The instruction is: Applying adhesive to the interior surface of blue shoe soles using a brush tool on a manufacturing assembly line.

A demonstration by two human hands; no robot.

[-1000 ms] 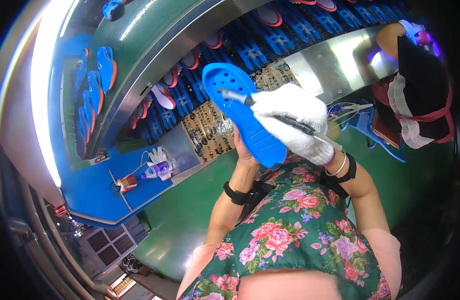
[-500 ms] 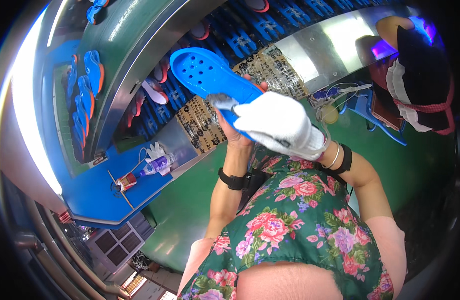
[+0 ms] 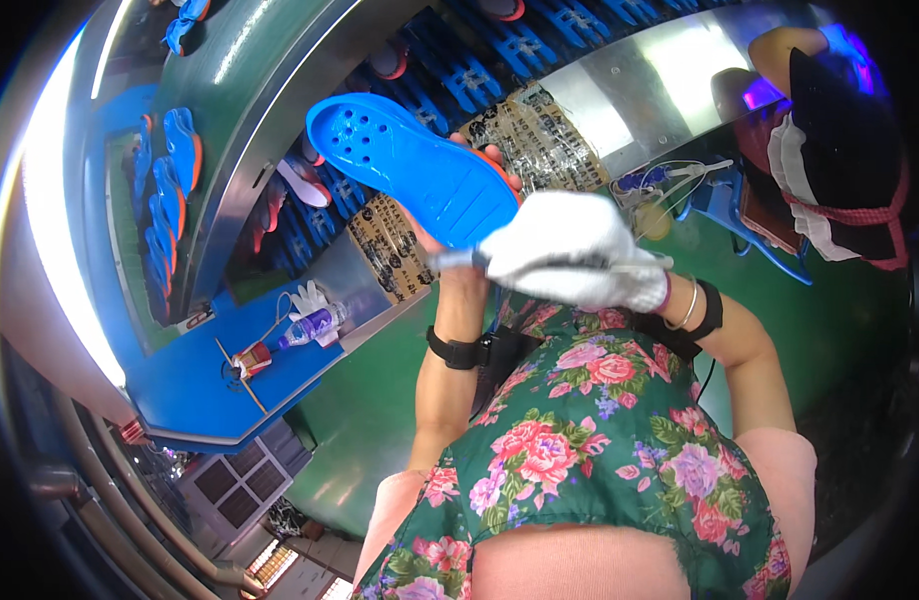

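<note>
A glossy blue shoe sole with an orange edge lies tilted in my bare left hand. It has a cluster of round holes at its far end and grooves nearer me. Fingertips of that hand curl over the sole's right edge; the palm is mostly hidden beneath it. My right hand, in a white knitted glove, is closed around a slim brush. The brush's head is smeared by motion at the sole's near end, and its thin handle sticks out behind the glove. Whether the bristles touch the sole I cannot tell.
Ahead runs a conveyor with blue racks and a metal edge with taped cardboard. At left, a blue table bears a red pot and a purple-labelled bottle. Another person is at right.
The sole has moved left and turned its face more toward me. My gloved hand has drawn the brush back from the sole's middle to its near end.
</note>
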